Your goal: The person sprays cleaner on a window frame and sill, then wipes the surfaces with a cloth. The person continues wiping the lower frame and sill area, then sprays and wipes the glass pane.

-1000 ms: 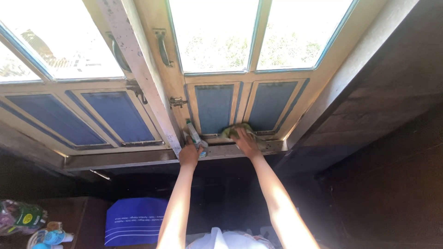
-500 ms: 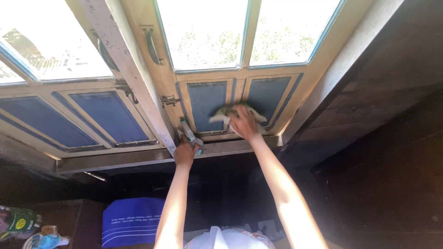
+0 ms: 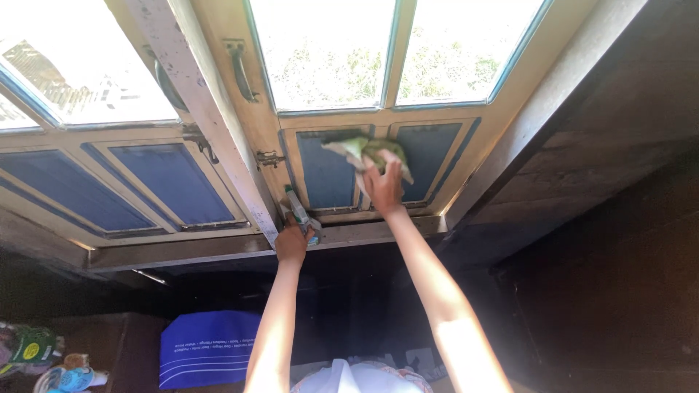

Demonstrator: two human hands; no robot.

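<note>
Our right hand (image 3: 384, 185) presses a crumpled green-and-white cloth (image 3: 362, 151) flat on the blue lower panel of the cream wooden window frame (image 3: 329, 178) — we should keep even pressure into the corners. Our left hand (image 3: 292, 244) grips a small green spray bottle (image 3: 298, 211) at the sill.

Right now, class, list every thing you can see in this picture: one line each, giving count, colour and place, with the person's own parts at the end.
cloth: one, pale green and white, pressed on the blue lower panels of the window
spray bottle: one, green and white, at the window's bottom rail
window frame: one, cream, worn, across the top
blue panels: several, along the window's lower row
window handle: one, metal, on the upright by the glass
latch: one, dark metal, below the handle
blue bag: one, bottom left
left hand: grip around the spray bottle
right hand: flat on the cloth
</note>
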